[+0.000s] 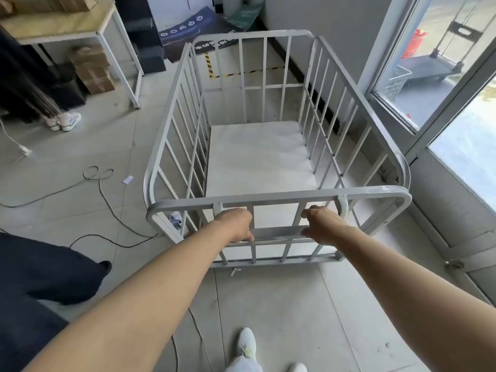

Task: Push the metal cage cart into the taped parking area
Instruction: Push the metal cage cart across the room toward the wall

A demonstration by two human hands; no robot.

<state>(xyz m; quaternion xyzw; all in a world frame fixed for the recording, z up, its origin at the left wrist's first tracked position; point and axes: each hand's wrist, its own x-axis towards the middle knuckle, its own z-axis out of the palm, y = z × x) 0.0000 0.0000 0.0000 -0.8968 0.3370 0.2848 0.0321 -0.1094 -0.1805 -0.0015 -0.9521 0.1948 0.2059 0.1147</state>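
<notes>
A grey metal cage cart point(279, 196) with barred sides and a white floor panel stands right in front of me, empty. My left hand point(236, 224) grips the handle bar on its near end, left of centre. My right hand point(323, 224) grips the same bar to the right. Yellow-and-black floor tape point(249, 71) shows beyond the cart's far end, seen through its bars, with a vertical strip at the left corner.
A wall and low window frame point(429, 122) run close along the cart's right side. Cables point(107, 200) trail over the floor at left. A white-legged table point(118, 57) with cardboard boxes stands at far left. Other people's legs point(61, 267) are nearby on the left.
</notes>
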